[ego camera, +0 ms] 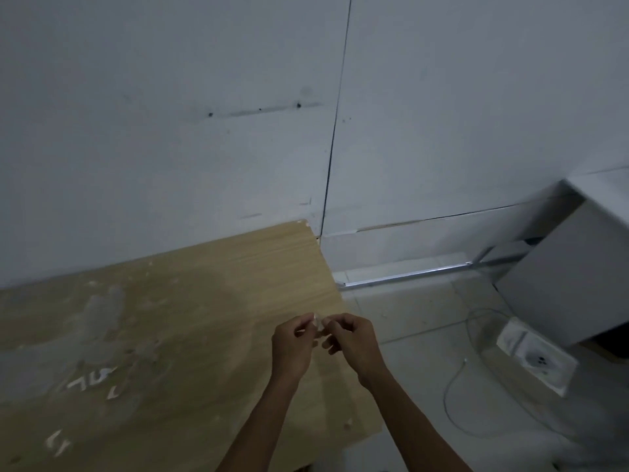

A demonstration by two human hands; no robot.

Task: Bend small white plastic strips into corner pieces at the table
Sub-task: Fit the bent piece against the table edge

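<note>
My left hand point(293, 345) and my right hand point(350, 338) meet over the right edge of the wooden table point(211, 301). Between their fingertips they pinch one small white plastic strip point(318, 324); its shape is blurred. Several white bent pieces point(93, 381) lie on the table at the left, and a few more point(56, 442) sit near the front left corner.
A pale smeared patch point(102, 318) covers the table's left part. The white wall point(204, 131) stands right behind the table. On the tiled floor to the right lie a white socket strip point(536, 357), a thin cable point(456, 396) and a white cabinet point(571, 277).
</note>
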